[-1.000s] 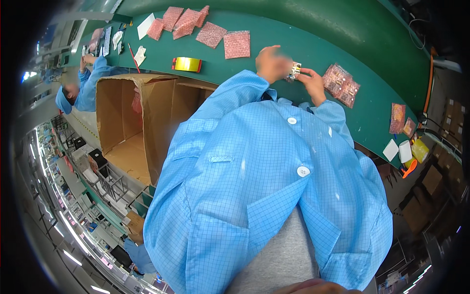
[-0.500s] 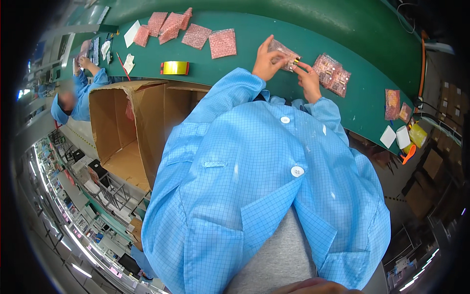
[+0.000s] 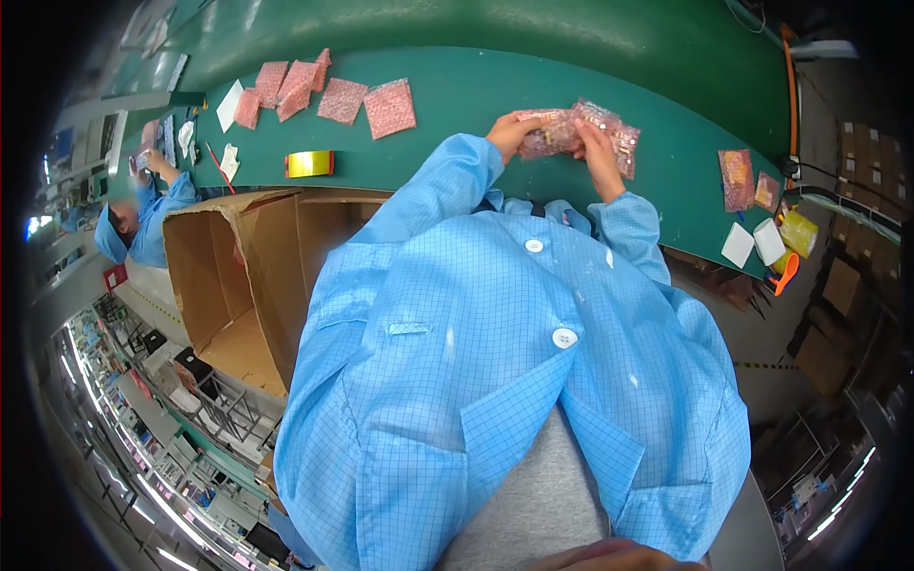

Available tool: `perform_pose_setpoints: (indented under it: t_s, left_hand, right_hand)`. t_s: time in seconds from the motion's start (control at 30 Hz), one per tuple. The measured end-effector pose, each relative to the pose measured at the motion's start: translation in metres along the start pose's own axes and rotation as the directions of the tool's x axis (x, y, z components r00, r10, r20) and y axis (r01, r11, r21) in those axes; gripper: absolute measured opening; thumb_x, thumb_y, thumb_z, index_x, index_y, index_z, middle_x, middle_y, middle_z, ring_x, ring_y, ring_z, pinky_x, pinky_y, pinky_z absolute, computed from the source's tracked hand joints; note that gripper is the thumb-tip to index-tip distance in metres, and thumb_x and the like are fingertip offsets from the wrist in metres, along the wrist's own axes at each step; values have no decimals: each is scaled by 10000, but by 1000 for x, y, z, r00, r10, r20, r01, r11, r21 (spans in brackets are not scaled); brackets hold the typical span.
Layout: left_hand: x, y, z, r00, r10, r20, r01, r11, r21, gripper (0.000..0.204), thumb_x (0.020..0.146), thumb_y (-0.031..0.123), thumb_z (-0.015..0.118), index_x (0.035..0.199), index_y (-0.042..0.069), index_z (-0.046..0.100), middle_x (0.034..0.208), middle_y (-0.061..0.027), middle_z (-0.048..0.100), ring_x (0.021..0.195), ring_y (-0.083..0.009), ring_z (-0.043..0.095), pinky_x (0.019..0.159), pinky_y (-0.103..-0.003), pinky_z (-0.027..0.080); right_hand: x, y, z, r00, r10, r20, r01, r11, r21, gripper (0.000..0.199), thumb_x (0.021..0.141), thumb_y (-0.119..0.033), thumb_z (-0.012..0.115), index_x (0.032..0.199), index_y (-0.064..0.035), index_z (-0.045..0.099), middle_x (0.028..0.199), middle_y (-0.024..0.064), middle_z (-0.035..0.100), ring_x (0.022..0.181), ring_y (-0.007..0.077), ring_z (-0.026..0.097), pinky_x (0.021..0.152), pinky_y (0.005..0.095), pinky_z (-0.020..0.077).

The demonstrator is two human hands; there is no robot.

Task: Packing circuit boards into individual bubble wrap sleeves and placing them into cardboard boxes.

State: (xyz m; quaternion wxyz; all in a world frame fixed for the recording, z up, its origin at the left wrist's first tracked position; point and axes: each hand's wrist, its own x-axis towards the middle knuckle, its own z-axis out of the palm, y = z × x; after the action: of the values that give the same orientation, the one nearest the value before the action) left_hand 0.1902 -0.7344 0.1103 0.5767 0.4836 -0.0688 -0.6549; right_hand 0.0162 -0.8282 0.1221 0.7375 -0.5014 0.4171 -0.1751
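My left hand (image 3: 509, 134) is closed on the left end of a filled pink bubble-wrap bag (image 3: 545, 141), held over the green table. Right against that bag are more filled pink bubble-wrap bags (image 3: 619, 136), with small light and yellowish parts showing through the film. My right hand (image 3: 598, 160) has its fingers closed on the near left edge of these, where the two lots meet. Whether the right-hand bags are lifted or still rest on the table, I cannot tell. The right fingertips are partly hidden by the film.
Several flat pink bubble-wrap bags (image 3: 389, 108) lie at the far left of the green table (image 3: 476, 81). A yellow tape roll (image 3: 310, 164) stands near the front edge, above an open cardboard box (image 3: 271, 257). White pieces, orange scissors handles (image 3: 785, 273) and two pink bags (image 3: 736, 181) lie right.
My right hand has left the left bag's end and closed on the filled bags at the right. The two lots now touch. The whole view has shifted slightly.
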Motion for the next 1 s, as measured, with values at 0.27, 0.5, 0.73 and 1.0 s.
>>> perform_pose_setpoints:
  t_s: [0.27, 0.5, 0.73, 1.0]
  left_hand:
    - [49, -48, 21, 956, 182, -232, -69, 903, 425, 370, 714, 254, 792, 933, 30, 595, 784, -96, 653, 708, -144, 618, 588, -301, 493]
    - [73, -69, 94, 826, 497, -264, 8, 459, 888, 552, 737, 471, 666, 1028, 12, 575, 1117, -257, 558, 1044, -389, 521, 918, -446, 411]
    - [95, -99, 80, 852, 443, -278, -5, 537, 843, 594, 764, 425, 619, 1169, 4, 513, 1088, -248, 585, 1032, -408, 549, 914, -449, 422]
    - [143, -97, 178, 894, 436, 105, -437, 793, 424, 621, 837, 334, 610, 1306, -13, 395, 1238, -208, 541, 1161, -326, 522, 1004, -385, 377]
  right_hand:
    - [26, -25, -50, 991, -137, 8, 134, 953, -271, 402, 829, -180, 674, 1181, -24, 557, 1003, 101, 623, 908, 146, 579, 763, 273, 489]
    - [21, 63, -169, 888, -182, -423, -121, 793, -596, 564, 775, -260, 743, 1169, 53, 489, 1011, 133, 607, 896, 182, 579, 769, 297, 483]
    - [5, 61, -131, 954, -52, -294, -64, 926, -371, 476, 794, -250, 722, 1127, 23, 519, 937, 80, 586, 808, 150, 547, 695, 286, 478]
    - [11, 6, -237, 847, -165, -505, -121, 865, -487, 615, 764, -338, 726, 1198, 22, 480, 1052, 140, 601, 978, 249, 580, 821, 350, 472]
